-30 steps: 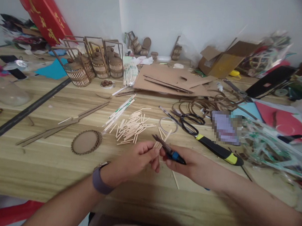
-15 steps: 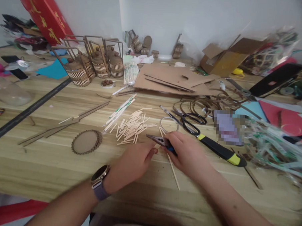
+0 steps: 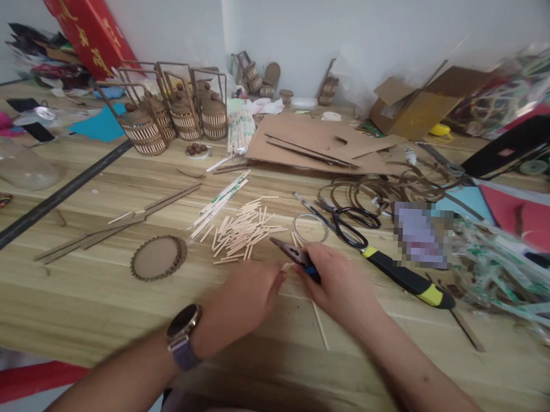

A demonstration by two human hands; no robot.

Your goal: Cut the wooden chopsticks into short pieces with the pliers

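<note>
My right hand (image 3: 340,282) is closed on the pliers (image 3: 295,252), whose jaws point up and to the left. Beside them my left hand (image 3: 248,299), with a watch at the wrist, pinches a short pale stick (image 3: 289,267) at the jaws; its far end is blurred. Just beyond my hands lies a heap of short cut sticks (image 3: 244,232). A longer thin stick (image 3: 319,326) rests on the table below my right hand. Left of the heap is a round cardboard disc (image 3: 156,258) with a scalloped rim.
Scissors (image 3: 353,227), a black and yellow handled tool (image 3: 408,278) and a metal ring (image 3: 310,227) lie to the right. Small woven baskets (image 3: 144,130) stand at the back left. Flat cardboard (image 3: 296,134) lies at the back, with brown strip coils (image 3: 371,189) nearby.
The pliers' jaws have tilted slightly and moved up a little. My hands stay close together, and the view has shifted slightly.
</note>
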